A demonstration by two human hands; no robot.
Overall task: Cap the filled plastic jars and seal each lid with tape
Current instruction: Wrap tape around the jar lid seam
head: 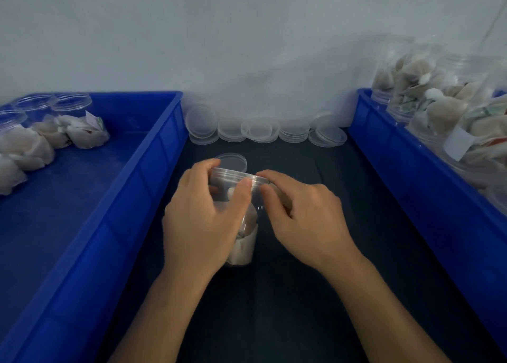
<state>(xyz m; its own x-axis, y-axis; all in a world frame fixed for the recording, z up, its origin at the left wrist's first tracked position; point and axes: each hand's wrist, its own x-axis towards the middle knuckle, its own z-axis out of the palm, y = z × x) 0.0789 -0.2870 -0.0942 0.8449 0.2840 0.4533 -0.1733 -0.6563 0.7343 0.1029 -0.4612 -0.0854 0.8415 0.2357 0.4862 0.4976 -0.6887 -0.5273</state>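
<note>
Filled jar (241, 225) at centre on dark mat (301, 280), lid (238, 176) seated. Gripped by left hand (203, 220); rim pinched by right hand (301, 214). No tape seen; sealing likely pending. Spare lids (260, 131) at 12. Blue crates (153, 187) at 9 and 3, narrow lane between.

Both forearms entered from the 6 o'clock edge and converged toward the centre. The left hand (203, 217) lay at about 9 o'clock of the jar (241, 220), back facing the camera, its fingers curled round the far side and its thumb (241, 195) pressed across the near wall just below the rim; this grip enclosed the jar. The right hand (304, 212) lay at about 3 o'clock, wrist slightly bent, knuckles up, fingers curled, its forefinger and thumb pinching at the rim. The two thumb tips stood just beside each other.
</note>
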